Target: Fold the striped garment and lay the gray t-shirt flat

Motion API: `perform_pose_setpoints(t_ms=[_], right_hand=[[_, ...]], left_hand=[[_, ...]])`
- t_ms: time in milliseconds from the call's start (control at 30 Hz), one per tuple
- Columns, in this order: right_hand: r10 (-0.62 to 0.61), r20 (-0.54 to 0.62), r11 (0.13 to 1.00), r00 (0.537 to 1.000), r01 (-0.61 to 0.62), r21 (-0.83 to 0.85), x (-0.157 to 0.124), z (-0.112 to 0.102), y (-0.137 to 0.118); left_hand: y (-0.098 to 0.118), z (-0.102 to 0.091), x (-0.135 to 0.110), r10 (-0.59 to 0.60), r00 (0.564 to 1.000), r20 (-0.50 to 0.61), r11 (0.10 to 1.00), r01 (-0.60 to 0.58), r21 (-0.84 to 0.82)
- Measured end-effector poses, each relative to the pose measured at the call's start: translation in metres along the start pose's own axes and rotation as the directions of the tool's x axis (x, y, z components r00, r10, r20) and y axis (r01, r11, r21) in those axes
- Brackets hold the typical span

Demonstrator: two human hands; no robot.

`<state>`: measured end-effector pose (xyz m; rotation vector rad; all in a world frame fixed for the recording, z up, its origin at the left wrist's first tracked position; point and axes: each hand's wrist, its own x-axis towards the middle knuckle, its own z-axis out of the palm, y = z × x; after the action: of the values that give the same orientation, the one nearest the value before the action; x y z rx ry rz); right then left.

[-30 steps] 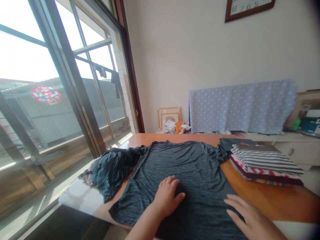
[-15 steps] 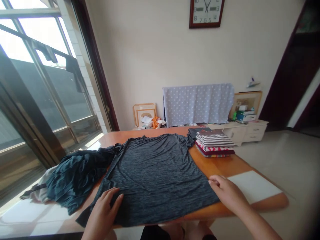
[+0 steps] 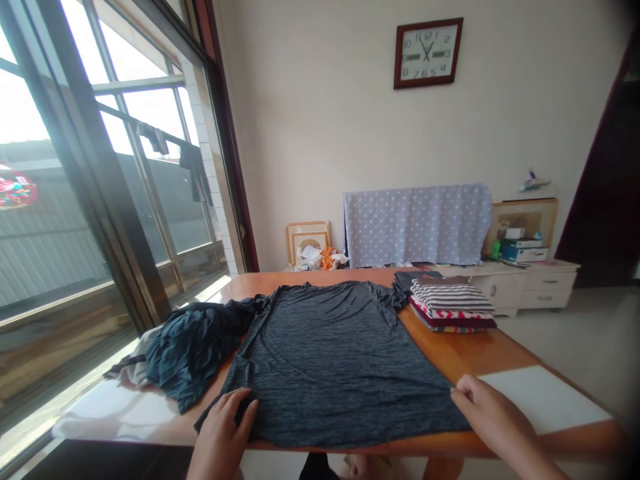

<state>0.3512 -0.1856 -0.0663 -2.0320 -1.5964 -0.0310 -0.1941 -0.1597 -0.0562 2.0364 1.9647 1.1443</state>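
A dark grey heathered T-shirt (image 3: 330, 360) lies spread on the wooden table, its hem along the near edge and its neck at the far end. My left hand (image 3: 225, 427) rests on its near left corner, fingers lying over the cloth and thumb apart. On the other side, my right hand (image 3: 490, 410) is closed in a pinch on the shirt's right edge, a little above the hem corner. Wrinkles run across the fabric, mostly near the shoulders. The sleeves at the far end are bunched.
Crumpled dark teal clothes (image 3: 195, 347) are heaped at the left. A stack of folded clothes (image 3: 453, 300), striped on top, sits at the far right of the table (image 3: 445, 347). A white sheet (image 3: 545, 397) lies right of my right hand. Beyond stands a low white cabinet (image 3: 545, 287).
My view has tilted up and turned left, so everything appears lower and further right. Both hands stay at the shirt's near corners, the right one slightly closer to the hem.
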Motion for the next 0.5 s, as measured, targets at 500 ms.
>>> perform_pose_setpoints(t_ms=[500], right_hand=[[-0.192,0.001,0.963,0.981,0.188,0.193,-0.009,0.006,-0.009]], left_hand=[[-0.019,-0.053,-0.041,-0.314,0.905,-0.288,0.920,0.364,0.142]])
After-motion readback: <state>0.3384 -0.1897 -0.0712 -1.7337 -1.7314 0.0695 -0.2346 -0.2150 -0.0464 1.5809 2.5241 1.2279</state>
